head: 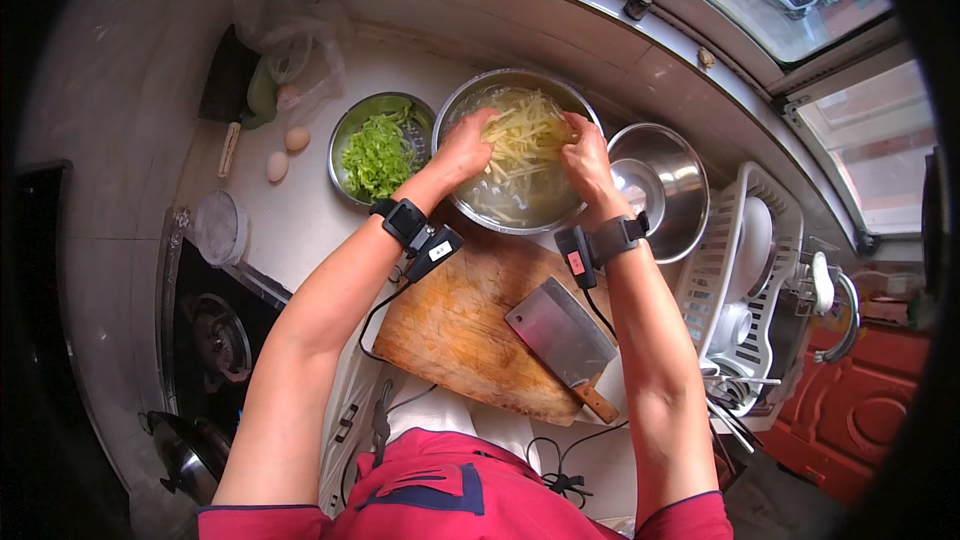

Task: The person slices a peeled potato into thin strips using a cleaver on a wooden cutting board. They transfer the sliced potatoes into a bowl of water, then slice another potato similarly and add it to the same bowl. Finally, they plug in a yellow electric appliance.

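Note:
A large metal bowl (517,228) of water holds pale yellow potato-like strips (525,127). My left hand (466,146) is at the bowl's left side, fingers curled into the strips and partly hidden by them. At the right side, my right hand (586,154) has its fingers bent at the edge of the strips; whether it grips any is unclear. Chopped green leafy vegetable (379,154) lies in a smaller metal bowl (335,165) to the left. Below, a cleaver (562,334) with a wooden handle rests on a wooden cutting board (457,315).
An empty-looking metal bowl (686,187) stands right, beside a white dish rack (716,262) with dishes. Eggs (297,138), a plastic bag (315,37) and a dark-bladed tool (227,82) lie left. A gas stove (259,300) is at lower left; a window (795,0) is at upper right.

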{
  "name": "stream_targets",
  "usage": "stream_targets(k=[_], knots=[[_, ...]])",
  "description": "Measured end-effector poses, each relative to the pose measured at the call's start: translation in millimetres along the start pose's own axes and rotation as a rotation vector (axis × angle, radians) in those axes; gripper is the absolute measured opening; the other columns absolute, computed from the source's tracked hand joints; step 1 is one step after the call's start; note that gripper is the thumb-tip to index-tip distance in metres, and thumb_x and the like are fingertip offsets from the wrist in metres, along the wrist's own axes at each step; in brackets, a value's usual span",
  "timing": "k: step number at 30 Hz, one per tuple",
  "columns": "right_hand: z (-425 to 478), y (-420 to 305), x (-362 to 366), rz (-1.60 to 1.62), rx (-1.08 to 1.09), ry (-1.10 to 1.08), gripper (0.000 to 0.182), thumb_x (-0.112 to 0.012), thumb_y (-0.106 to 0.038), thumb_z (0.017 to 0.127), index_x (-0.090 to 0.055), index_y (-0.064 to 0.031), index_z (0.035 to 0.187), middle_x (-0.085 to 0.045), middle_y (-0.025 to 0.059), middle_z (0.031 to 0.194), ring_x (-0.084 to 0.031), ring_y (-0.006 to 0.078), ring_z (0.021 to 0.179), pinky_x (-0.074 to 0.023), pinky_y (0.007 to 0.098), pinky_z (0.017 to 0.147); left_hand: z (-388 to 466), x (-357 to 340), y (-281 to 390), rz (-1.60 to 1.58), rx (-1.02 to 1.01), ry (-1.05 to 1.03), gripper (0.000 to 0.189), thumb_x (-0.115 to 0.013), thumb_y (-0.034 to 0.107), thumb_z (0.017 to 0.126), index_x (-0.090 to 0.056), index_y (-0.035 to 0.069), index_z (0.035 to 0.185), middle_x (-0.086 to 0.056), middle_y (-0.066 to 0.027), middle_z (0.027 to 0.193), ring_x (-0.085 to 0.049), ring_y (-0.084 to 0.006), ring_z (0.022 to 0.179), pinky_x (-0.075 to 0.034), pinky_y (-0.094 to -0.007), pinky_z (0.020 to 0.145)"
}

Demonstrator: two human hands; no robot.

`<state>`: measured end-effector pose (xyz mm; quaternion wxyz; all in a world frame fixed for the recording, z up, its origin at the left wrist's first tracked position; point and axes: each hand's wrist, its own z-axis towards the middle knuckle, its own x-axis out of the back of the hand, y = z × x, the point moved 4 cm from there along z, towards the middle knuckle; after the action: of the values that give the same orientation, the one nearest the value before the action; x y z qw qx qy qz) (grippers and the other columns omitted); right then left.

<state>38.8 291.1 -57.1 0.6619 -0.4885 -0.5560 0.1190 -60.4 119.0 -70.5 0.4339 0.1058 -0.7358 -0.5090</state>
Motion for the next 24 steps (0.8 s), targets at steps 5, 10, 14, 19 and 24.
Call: stream_targets(k=[5,10,14,19,24], knots=[[7,8,-19,0.034,-0.033,0.018,0.062,-0.059,-0.004,0.07,-0.044,0.001,0.13,-0.056,0.0292,0.115,-0.052,0.0402,0.115,-0.0422,0.0408,0.097,5,-9,-16,0.105,0.139,0.048,0.078,-0.068,0.029,0.077,-0.03,0.001,0.14,-0.038,-0.0272,0.136,-0.036,-0.0392,0.13,-0.032,-0.0411,0.107],[7,8,-47,0.344,-0.222,-0.238,0.07,-0.064,-0.003,0.074,-0.037,-0.0027,0.138,-0.056,0.0158,0.122,-0.055,0.0247,0.107,-0.0437,0.0319,0.09,25,-41,-37,-0.201,0.222,0.009,0.07,-0.066,0.035,0.083,-0.036,0.002,0.137,-0.047,-0.0241,0.13,-0.046,-0.0352,0.122,-0.038,-0.0405,0.101],[-9,0,-41,0.582,-0.292,-0.331,0.062,-0.064,0.002,0.072,-0.045,-0.0015,0.131,-0.061,0.0132,0.111,-0.059,0.0219,0.095,-0.0471,0.0307,0.082,19,-41,-14,-0.551,0.254,-0.109,0.056,-0.07,0.021,0.082,-0.045,-0.002,0.126,-0.058,-0.0183,0.117,-0.058,-0.0248,0.104,-0.048,-0.0343,0.086],[-20,-6,-28,0.648,-0.288,-0.298,0.049,-0.065,0.007,0.071,-0.056,0.0019,0.119,-0.065,0.01,0.097,-0.062,0.0165,0.076,-0.0486,0.0262,0.064,9,-29,-4,-0.567,0.248,-0.127,0.048,-0.074,0.014,0.078,-0.051,-0.003,0.117,-0.062,-0.0133,0.107,-0.061,-0.0178,0.092,-0.051,-0.0304,0.077],[-21,-13,-7,0.517,-0.189,-0.212,0.029,-0.063,-0.002,0.073,-0.066,0.0023,0.101,-0.067,0.0078,0.08,-0.061,0.0138,0.069,-0.0471,0.0272,0.058,-1,-16,8,-0.46,0.097,-0.07,0.03,-0.067,0.004,0.078,-0.059,-0.001,0.106,-0.066,-0.0085,0.095,-0.061,-0.0144,0.086,-0.05,-0.0283,0.074]])
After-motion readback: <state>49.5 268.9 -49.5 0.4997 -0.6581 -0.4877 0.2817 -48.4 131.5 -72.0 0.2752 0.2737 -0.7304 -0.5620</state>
